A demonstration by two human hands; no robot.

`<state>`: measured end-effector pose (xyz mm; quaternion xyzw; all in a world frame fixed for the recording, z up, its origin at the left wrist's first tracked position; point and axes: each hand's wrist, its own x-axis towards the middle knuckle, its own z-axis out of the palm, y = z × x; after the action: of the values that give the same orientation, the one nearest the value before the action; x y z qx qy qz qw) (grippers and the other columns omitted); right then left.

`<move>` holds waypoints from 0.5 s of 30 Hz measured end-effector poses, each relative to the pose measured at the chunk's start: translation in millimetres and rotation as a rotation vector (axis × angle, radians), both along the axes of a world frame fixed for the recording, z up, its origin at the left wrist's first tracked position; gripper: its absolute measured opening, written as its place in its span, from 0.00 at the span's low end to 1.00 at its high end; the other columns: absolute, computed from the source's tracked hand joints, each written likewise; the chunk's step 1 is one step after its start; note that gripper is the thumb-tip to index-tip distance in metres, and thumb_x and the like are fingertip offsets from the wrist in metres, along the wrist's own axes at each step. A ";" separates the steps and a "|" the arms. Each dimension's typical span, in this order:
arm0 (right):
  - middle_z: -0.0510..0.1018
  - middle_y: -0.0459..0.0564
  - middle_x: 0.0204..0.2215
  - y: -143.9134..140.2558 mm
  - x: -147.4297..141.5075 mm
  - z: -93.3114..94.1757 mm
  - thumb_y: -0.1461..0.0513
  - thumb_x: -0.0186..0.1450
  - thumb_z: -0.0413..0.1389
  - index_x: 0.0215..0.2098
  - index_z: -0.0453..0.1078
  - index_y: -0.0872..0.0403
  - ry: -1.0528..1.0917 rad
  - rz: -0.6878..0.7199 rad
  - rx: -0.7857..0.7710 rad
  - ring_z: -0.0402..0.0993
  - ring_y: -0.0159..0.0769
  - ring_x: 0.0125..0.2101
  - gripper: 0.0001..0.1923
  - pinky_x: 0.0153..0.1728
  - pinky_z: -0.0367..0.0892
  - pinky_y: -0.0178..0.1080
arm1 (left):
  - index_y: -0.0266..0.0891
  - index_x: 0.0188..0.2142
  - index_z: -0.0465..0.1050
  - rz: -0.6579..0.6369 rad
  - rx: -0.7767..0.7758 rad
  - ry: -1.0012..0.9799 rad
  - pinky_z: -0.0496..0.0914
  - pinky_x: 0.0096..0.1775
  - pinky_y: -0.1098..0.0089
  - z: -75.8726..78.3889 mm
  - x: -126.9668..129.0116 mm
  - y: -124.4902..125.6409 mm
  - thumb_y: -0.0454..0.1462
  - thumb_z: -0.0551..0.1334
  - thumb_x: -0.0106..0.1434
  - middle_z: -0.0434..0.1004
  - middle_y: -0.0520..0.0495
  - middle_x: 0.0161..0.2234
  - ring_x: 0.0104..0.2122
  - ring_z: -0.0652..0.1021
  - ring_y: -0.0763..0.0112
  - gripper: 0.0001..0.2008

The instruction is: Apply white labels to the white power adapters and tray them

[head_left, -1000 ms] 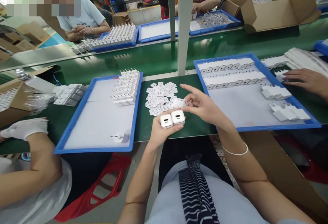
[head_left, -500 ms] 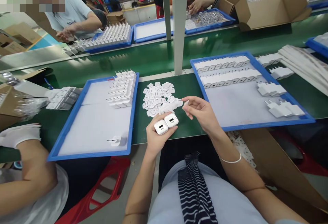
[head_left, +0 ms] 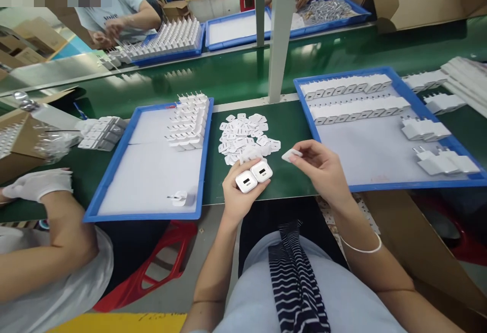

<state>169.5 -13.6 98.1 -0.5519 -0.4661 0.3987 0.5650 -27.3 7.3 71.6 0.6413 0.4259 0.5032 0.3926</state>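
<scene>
the left hand [head_left: 238, 191] is clenched around two white chargers [head_left: 253, 176], side by side with their ports facing up, held just above the near edge of the green bench [head_left: 289, 180]. the right hand [head_left: 323, 168] pinches one small white sticker [head_left: 291, 155] between thumb and fingertips, just to the right of the chargers and not yet touching them.

using the loose pile of stickers [head_left: 245, 137] as landmark: the chargers sit just in front of it, the left blue tray [head_left: 114, 175] with stacked chargers lies to its left, the right blue tray [head_left: 380, 188] with rows of chargers to its right.

risks, as i judge them: the two chargers are gripped in one palm only, so one could slip out and drop off the bench edge. the sticker is held by a light pinch; it could curl, stick to a fingertip, or land crooked. a neighbour's gloved hand [head_left: 38, 183] rests well left of the pile, unlikely to interfere.
</scene>
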 end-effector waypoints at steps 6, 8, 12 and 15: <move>0.80 0.49 0.35 -8.0 5.3 -3.0 0.55 0.65 0.64 0.35 0.77 0.49 0.042 0.149 -0.006 0.78 0.39 0.36 0.07 0.35 0.75 0.41 | 0.45 0.48 0.81 -0.018 0.017 -0.008 0.73 0.43 0.67 0.8 -0.9 -1.6 0.36 0.75 0.53 0.80 0.47 0.39 0.39 0.79 0.66 0.21; 0.79 0.47 0.30 -14.6 3.6 -2.6 0.55 0.67 0.62 0.36 0.78 0.49 0.003 0.153 -0.042 0.75 0.35 0.28 0.07 0.27 0.71 0.38 | 0.44 0.49 0.81 -0.030 0.030 0.000 0.73 0.43 0.67 1.8 -1.1 -2.7 0.35 0.75 0.54 0.80 0.47 0.40 0.39 0.79 0.66 0.21; 0.67 0.42 0.18 -31.5 -0.4 9.0 0.56 0.70 0.58 0.44 0.79 0.44 -0.152 0.142 -0.087 0.64 0.31 0.18 0.08 0.21 0.63 0.37 | 0.45 0.48 0.81 -0.038 0.054 0.025 0.73 0.42 0.68 5.4 -2.0 -4.4 0.35 0.75 0.53 0.80 0.47 0.40 0.39 0.79 0.67 0.21; 0.68 0.41 0.18 -38.4 -3.8 19.3 0.56 0.71 0.57 0.50 0.77 0.44 -0.139 0.178 -0.113 0.63 0.30 0.17 0.11 0.19 0.63 0.36 | 0.45 0.48 0.81 -0.038 0.054 0.036 0.74 0.43 0.67 7.8 -2.3 -4.8 0.35 0.75 0.53 0.81 0.46 0.41 0.41 0.79 0.65 0.21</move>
<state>165.7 -52.0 117.4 -0.5655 -0.5280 0.4337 0.4619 -29.6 2.5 79.4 0.6687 0.4069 0.4952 0.3768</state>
